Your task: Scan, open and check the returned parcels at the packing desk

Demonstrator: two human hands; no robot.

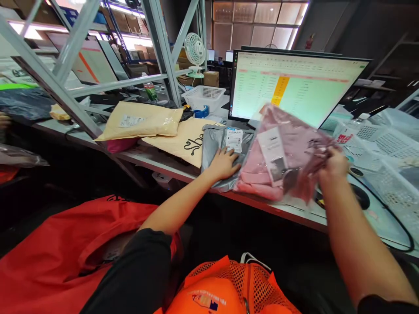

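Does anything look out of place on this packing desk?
One thing: a magenta item pokes out from under the tan mailer, half hidden, so it looks stray rather than packed.

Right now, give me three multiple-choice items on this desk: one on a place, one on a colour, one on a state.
1. Where is the left hand?
A. On a grey mailer
B. On the white basket
C. On the yellow mailer

2. What colour is the clothing in the clear bag in the right hand?
A. Green
B. Orange
C. Pink

3. What state is the monitor in?
A. Dark
B. Lit, showing a spreadsheet
C. Lying face down

1: A, the palm lies flat on the grey plastic.
2: C, pink fabric shows through the plastic.
3: B, the screen glows with rows and an orange column.
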